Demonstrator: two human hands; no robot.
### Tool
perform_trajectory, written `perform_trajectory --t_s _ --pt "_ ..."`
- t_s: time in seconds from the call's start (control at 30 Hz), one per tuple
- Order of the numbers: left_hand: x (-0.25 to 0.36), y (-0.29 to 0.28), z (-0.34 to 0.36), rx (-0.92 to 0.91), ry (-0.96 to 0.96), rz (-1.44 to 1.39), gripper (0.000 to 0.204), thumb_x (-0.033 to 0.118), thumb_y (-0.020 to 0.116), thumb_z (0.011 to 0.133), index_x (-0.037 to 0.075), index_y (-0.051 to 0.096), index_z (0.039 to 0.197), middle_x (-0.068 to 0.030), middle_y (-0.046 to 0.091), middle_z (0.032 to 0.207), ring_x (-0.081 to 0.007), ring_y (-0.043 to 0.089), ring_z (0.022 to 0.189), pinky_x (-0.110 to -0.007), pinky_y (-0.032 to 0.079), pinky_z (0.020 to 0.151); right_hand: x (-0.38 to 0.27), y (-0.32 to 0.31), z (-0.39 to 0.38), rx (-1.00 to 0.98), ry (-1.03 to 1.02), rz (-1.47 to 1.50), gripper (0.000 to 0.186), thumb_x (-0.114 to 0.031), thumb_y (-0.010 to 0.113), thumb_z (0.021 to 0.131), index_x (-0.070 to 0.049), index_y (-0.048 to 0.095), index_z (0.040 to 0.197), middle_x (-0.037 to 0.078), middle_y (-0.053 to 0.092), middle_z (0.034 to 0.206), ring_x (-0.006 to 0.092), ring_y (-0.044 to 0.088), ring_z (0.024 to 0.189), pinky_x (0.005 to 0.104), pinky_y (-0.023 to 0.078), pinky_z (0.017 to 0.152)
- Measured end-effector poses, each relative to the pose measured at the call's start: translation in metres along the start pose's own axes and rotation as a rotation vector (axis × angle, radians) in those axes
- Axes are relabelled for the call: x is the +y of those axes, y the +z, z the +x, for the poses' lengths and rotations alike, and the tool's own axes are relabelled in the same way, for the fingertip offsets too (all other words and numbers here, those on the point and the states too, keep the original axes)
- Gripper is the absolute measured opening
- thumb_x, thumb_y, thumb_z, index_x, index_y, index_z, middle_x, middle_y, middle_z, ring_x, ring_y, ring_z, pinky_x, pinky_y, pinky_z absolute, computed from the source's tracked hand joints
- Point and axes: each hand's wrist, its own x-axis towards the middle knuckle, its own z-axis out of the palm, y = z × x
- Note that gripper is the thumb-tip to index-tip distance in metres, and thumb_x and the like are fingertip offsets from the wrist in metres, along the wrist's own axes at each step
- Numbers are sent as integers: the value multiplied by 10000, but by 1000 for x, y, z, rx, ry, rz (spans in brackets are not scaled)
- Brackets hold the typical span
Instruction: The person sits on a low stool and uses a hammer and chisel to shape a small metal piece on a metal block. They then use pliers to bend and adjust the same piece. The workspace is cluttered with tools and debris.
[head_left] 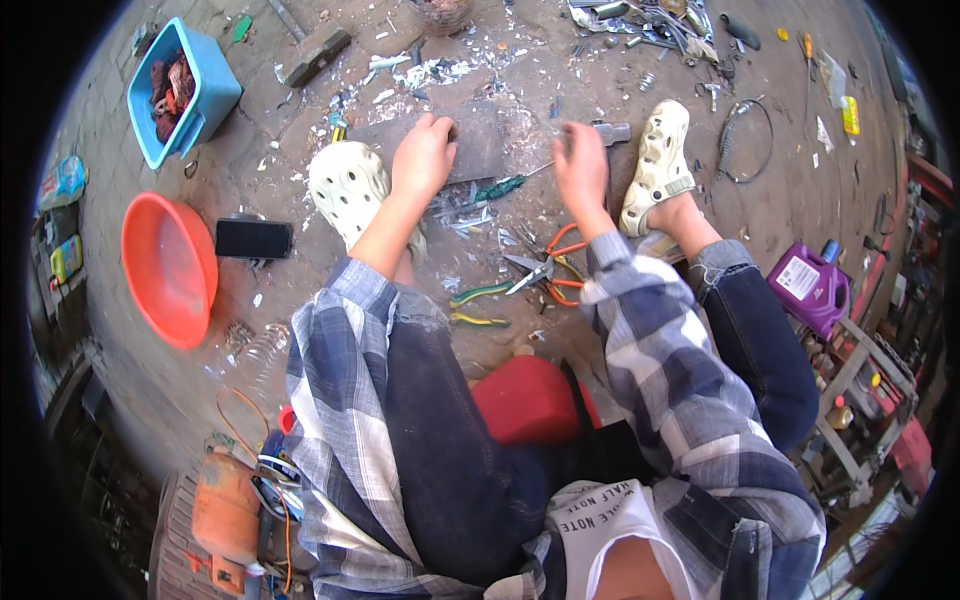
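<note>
My left hand [424,158] is over a flat dark metal plate [480,140] on the ground, its fingers curled and closed. What the fingers hold, if anything, is hidden. My right hand [583,168] hovers to the right of the plate, its fingertips smeared by motion. Just beyond it lies a hammer [613,133] with a grey head. A green-handled screwdriver [499,188] lies between my hands by the plate's near edge. Nearer to me are orange-handled snips [560,265] and green-and-yellow pliers [480,293].
A blue bin [215,95] with dark rags, an orange basin [135,265] and a black phone [253,238] are on the left. My shoes [348,185] flank the plate. Metal scraps [650,25] lie far off, and a purple jug [805,290] stands right. White flakes litter the ground.
</note>
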Motion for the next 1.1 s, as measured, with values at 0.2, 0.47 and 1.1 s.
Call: perform_trajectory --t_s 0.2,0.47,1.1 --pt "2 -2 -2 38 -43 -31 160 55 649 748 57 586 895 -134 555 903 -344 593 859 -428 491 735 -24 70 85 -173 -2 249 247 -128 698 805 -8 596 994 119 659 904 247 657 822 356 514 729" --pt "-16 -2 -9 62 -60 -157 178 28 650 744 44 603 915 -135 551 888 -327 598 833 -404 491 728 -18 88 101 -298 -52 -15 281 -197 723 745 -65 600 960 120 640 952 325 628 891 421 498 761" --pt "-21 -1 -14 115 -45 -201 290 27 678 747 35 598 1025 -110 573 905 -266 599 814 -351 495 736 -11 17 -9 178 117 -25 419 -159 720 746 18 539 1081 186 548 1065 350 479 1056 441 364 937"
